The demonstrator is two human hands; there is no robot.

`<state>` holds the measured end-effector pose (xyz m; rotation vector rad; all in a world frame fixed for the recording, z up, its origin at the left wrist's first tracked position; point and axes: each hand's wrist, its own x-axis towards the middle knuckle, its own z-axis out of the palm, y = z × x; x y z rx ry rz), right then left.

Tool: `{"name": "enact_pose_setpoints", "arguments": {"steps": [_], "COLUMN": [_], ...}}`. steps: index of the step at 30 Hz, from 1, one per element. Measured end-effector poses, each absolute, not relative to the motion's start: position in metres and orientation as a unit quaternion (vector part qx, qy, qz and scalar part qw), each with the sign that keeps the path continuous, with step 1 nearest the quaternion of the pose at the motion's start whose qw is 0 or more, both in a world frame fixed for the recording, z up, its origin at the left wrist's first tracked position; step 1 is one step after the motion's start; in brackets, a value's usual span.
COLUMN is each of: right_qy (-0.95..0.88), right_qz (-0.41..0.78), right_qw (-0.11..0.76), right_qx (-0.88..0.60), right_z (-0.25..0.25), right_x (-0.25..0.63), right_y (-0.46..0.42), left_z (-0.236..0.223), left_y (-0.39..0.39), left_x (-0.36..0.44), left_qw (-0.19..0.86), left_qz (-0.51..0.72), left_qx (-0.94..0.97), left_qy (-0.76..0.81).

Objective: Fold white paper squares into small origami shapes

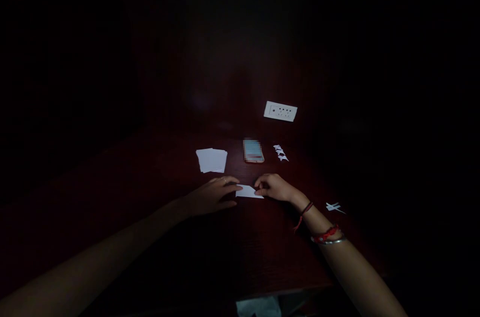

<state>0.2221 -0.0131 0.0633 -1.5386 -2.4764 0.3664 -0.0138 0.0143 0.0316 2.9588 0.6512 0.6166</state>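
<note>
A folded piece of white paper point(247, 191) lies on the dark red table between my two hands. My left hand point(217, 194) reaches in from the left with its fingers spread, one fingertip resting on the paper's left end. On the other side, my right hand point(276, 187) has its fingers curled, thumb and forefinger at the paper's right end. Beyond the left hand lies a loose stack of white paper sheets point(212, 160). A phone point(253, 150) with a lit, blurred screen lies past the folded paper.
Several small folded white paper pieces point(280, 152) sit right of the phone. Thin paper strips point(333, 207) lie near my right forearm. A white socket panel point(280, 111) is at the back. The table point(255, 247) has its front edge below; the surroundings are very dark.
</note>
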Motion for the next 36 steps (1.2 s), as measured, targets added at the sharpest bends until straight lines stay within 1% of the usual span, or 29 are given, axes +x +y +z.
{"name": "enact_pose_setpoints", "arguments": {"steps": [3,6,9,11,15,17,20,22,25,27,29,31,33,36], "right_qy": [-0.861,-0.878,-0.884,-0.88,-0.848,-0.814,-0.74,-0.694,-0.659,-0.651,-0.645,-0.644,-0.655,-0.713], "right_qz": [0.133,0.138,0.145,0.137,0.165,0.221,0.332,0.385,0.416,0.424,0.434,0.44,0.443,0.4], "right_qw": [0.129,0.194,0.214,0.232,0.291,0.322,0.346,0.341,0.318,0.304,0.288,0.276,0.262,0.247], "right_qx": [-0.474,-0.415,-0.39,-0.39,-0.41,-0.431,-0.471,-0.505,-0.539,-0.551,-0.559,-0.561,-0.553,-0.521], "right_z": [0.059,0.052,0.048,0.048,0.048,0.046,0.04,0.037,0.035,0.036,0.036,0.036,0.035,0.037], "right_x": [0.215,0.216,0.219,0.219,0.214,0.211,0.207,0.207,0.208,0.211,0.214,0.217,0.22,0.224], "right_y": [-0.01,-0.012,-0.017,-0.02,-0.022,-0.02,-0.016,-0.014,-0.012,-0.012,-0.012,-0.012,-0.012,-0.012], "left_z": [0.033,0.034,0.035,0.036,0.038,0.038,0.038,0.038,0.039,0.037,0.031,0.022,0.016,0.013], "left_y": [0.01,0.015,0.018,0.018,0.017,0.018,0.018,0.017,0.011,0.007,0.006,0.006,0.009,0.01], "left_x": [-0.013,-0.008,-0.008,-0.008,-0.006,-0.005,-0.003,-0.004,-0.007,-0.009,-0.009,-0.009,-0.009,-0.011], "left_qw": [0.017,-0.019,-0.041,-0.004,0.114,0.167,0.228,0.206,0.086,0.012,-0.028,-0.039,-0.027,-0.007], "left_qz": [0.192,0.176,0.166,0.185,0.295,0.311,0.29,0.3,0.307,0.267,0.229,0.2,0.194,0.189], "left_qx": [0.962,0.966,0.965,0.96,0.911,0.888,0.872,0.87,0.895,0.928,0.951,0.965,0.966,0.968], "left_qy": [0.193,0.19,0.201,0.21,0.263,0.296,0.322,0.333,0.31,0.258,0.206,0.164,0.169,0.167]}}
